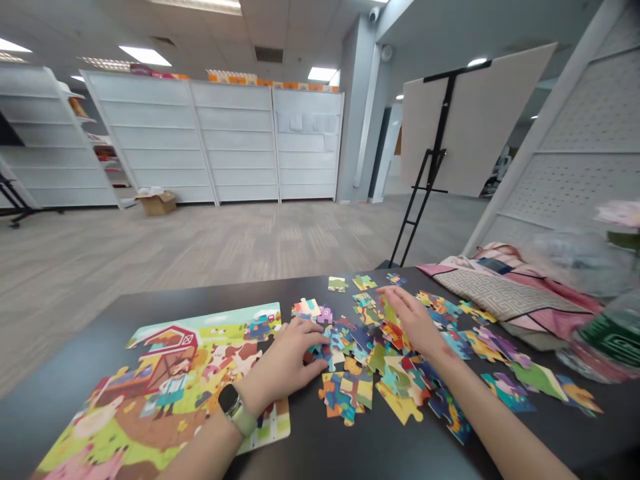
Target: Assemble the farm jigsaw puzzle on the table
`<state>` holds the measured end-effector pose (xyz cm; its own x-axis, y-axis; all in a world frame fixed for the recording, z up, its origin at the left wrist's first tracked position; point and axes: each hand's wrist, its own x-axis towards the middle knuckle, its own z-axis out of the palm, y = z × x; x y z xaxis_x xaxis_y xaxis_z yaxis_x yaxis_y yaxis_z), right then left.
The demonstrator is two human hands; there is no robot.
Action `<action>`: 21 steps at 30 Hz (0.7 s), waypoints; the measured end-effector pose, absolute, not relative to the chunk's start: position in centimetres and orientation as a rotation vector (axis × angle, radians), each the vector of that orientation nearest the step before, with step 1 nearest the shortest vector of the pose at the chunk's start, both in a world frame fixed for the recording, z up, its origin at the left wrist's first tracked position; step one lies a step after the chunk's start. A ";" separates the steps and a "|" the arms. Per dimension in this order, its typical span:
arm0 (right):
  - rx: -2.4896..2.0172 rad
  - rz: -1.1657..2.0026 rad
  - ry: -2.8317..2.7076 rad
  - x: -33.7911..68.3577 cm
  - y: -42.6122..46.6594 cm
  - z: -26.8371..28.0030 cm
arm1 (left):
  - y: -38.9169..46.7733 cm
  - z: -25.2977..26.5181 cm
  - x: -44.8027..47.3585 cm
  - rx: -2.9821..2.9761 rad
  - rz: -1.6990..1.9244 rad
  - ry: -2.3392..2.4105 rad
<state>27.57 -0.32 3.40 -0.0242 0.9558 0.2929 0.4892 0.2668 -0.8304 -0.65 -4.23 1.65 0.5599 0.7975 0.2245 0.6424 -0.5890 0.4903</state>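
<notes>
My left hand (290, 357), with a watch (231, 402) on its wrist, rests over the right edge of a farm-scene jigsaw puzzle (173, 387). Its fingers are bent and apart from the thumb, over blue pieces at the left of a heap of jigsaw pieces (350, 390). My right hand (413, 323) reaches across the far side of the heap with its fingers stretched out. A yellow-green jigsaw piece (388, 309) shows beside and under those fingers; the thumb is hidden. In the farm scene, a red barn, a farmer and a cow show; gaps break its left edge.
Single pieces (337, 284) lie near the table's (165, 300) far edge, more (540, 380) at the right. A folded pink and beige cloth bag (515, 287) and a green-labelled plastic bottle (610, 340) stand right. Beyond are an easel (425, 180), white shelves (240, 143) and a cardboard box (157, 202).
</notes>
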 end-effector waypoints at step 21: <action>-1.383 0.628 -2.279 26.7 -2.1 2.7 | -5.0 1.3 -0.1 2.257 0.732 1.139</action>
